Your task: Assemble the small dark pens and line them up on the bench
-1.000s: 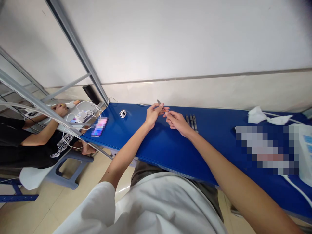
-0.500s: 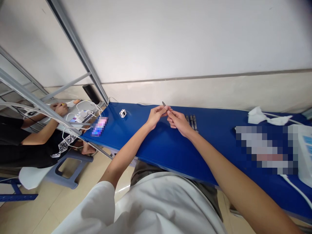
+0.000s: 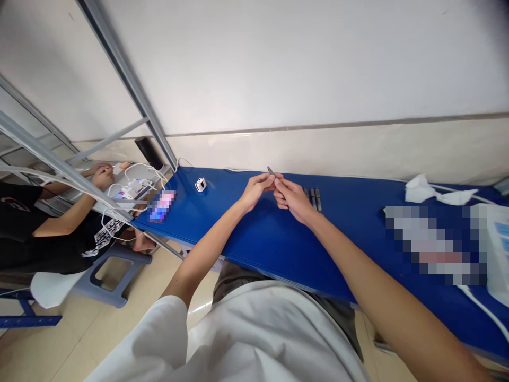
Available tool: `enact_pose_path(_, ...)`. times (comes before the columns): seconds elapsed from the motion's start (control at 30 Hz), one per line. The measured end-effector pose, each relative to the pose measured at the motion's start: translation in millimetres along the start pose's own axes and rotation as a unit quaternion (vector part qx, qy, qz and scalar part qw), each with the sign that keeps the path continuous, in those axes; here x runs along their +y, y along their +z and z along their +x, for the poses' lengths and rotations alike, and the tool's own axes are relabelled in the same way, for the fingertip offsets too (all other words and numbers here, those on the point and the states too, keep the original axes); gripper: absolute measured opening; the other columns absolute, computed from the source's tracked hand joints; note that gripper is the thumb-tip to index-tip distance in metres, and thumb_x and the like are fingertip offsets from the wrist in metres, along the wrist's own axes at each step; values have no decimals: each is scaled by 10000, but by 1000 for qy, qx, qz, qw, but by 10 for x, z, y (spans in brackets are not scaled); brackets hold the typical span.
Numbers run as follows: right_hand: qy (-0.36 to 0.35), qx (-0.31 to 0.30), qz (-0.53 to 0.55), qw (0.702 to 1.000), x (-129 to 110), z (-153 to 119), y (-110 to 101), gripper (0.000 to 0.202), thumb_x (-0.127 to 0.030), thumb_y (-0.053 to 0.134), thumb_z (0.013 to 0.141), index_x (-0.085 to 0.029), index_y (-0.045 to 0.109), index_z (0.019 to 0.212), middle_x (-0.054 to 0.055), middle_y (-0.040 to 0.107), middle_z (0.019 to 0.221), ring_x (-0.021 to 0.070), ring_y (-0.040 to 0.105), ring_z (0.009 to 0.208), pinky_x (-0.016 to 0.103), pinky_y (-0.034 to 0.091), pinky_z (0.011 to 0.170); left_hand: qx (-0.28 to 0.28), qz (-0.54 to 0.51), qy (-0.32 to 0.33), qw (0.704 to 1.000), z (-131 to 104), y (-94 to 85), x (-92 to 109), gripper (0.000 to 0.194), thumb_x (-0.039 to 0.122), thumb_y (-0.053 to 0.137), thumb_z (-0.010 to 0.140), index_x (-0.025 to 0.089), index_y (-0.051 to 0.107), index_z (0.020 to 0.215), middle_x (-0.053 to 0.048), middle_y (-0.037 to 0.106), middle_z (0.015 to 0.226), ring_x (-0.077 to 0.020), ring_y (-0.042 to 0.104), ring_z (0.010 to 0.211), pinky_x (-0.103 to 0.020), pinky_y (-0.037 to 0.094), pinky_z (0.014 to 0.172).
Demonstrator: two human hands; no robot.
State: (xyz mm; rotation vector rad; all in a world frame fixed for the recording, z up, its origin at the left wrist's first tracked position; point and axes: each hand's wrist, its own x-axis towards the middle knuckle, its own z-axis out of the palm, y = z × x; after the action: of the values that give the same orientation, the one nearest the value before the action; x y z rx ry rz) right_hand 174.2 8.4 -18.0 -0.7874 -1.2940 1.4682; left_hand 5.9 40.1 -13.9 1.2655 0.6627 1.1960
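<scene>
Above the far half of the blue tabletop (image 3: 254, 239), my two hands meet at their fingertips. My left hand (image 3: 256, 192) is closed around a slim dark grey pen (image 3: 271, 171), whose end sticks out past the fingers toward the wall. My right hand (image 3: 292, 199) pinches at the same pen from the other side, its other fingers curled in. Fingers hide the rest of the pen. Just right of my right hand, several similar dark pens (image 3: 315, 199) lie side by side, partly covered by that hand.
A small white device (image 3: 201, 184) and a blurred phone (image 3: 161, 207) lie on the left. Crumpled tissues (image 3: 437, 192), a blurred-out item (image 3: 433, 246) and a white package (image 3: 497, 249) are at right. Beyond the metal bed frame (image 3: 131, 90), another person's hands (image 3: 103, 175) work beside a power strip (image 3: 137, 188).
My hands stay nearly in place, with the fingertips shifting slightly on the pen. The other person's hands have moved a little.
</scene>
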Motion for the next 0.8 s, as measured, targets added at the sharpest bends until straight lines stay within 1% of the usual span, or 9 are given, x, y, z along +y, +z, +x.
enact_pose_path(0.1, -1, 1, -3, 1000, -12, 1, -3, 508, -702, 828, 955, -267, 660, 1157, -69, 396, 726, 93, 281, 531, 223, 231, 442, 1, 1, -1, 1000, -9, 23, 11, 437, 567, 862, 914, 177, 865, 1113, -146, 829, 1210, -278, 773, 1115, -431, 574, 1076)
enact_pose_path(0.17, -9, 8, -12, 1000, -18, 2, -8, 510, -713, 829, 949, -264, 657, 1121, -68, 406, 722, 91, 278, 525, 225, 227, 441, 14, 5, 7, 1000, -18, 45, 24, 447, 578, 872, 905, 184, 860, 1116, -135, 826, 1204, -269, 766, 1115, -422, 577, 1068)
enact_pose_path(0.3, -19, 20, -52, 998, -18, -4, -5, 535, -742, 822, 939, -241, 662, 1041, -59, 435, 711, 77, 269, 517, 224, 217, 445, 75, 12, 41, 996, -27, 68, 47, 450, 588, 904, 871, 202, 839, 1093, -103, 816, 1160, -243, 748, 1110, -398, 588, 1044)
enact_pose_path(0.37, -13, 29, -70, 997, -4, -7, 8, 556, -750, 834, 922, -235, 669, 1054, -54, 464, 706, 74, 279, 515, 220, 223, 446, 102, 24, 44, 994, -24, 57, 48, 450, 605, 909, 855, 204, 826, 1040, -92, 812, 1122, -234, 743, 1083, -383, 596, 1013)
enact_pose_path(0.43, -4, 45, -77, 996, 15, -6, 21, 577, -743, 875, 884, -239, 647, 1048, -47, 512, 710, 73, 300, 513, 215, 238, 445, 116, 38, 36, 992, -18, 37, 40, 457, 623, 906, 846, 206, 819, 1010, -87, 810, 1097, -227, 740, 1061, -364, 596, 983)
enact_pose_path(0.53, 0, 57, -72, 996, 34, -2, 29, 598, -723, 921, 842, -254, 582, 994, -33, 577, 729, 73, 320, 509, 215, 247, 441, 114, 47, 32, 992, -11, 9, 25, 466, 637, 898, 846, 212, 831, 1027, -90, 814, 1104, -224, 742, 1050, -350, 590, 959)
enact_pose_path(0.6, -7, 47, -64, 997, 30, -2, 23, 591, -715, 917, 850, -259, 559, 967, -25, 597, 748, 73, 318, 506, 220, 234, 438, 108, 49, 35, 992, -9, 0, 19, 461, 632, 885, 861, 219, 842, 1060, -94, 818, 1131, -224, 745, 1059, -347, 587, 954)
enact_pose_path(0.7, -26, 28, -65, 997, 11, -4, 8, 557, -723, 876, 889, -254, 579, 946, -17, 590, 768, 78, 327, 512, 234, 233, 440, 105, 54, 34, 992, -7, 1, 22, 441, 617, 861, 886, 226, 849, 1089, -101, 824, 1171, -226, 750, 1074, -349, 586, 952)
enact_pose_path(0.8, -30, 17, -78, 996, 1, -5, 2, 541, -753, 800, 942, -239, 631, 935, -8, 556, 770, 85, 334, 525, 242, 245, 446, 104, 49, 30, 993, -7, 10, 33, 415, 601, 855, 894, 227, 850, 1072, -109, 826, 1197, -230, 756, 1061, -363, 597, 953)
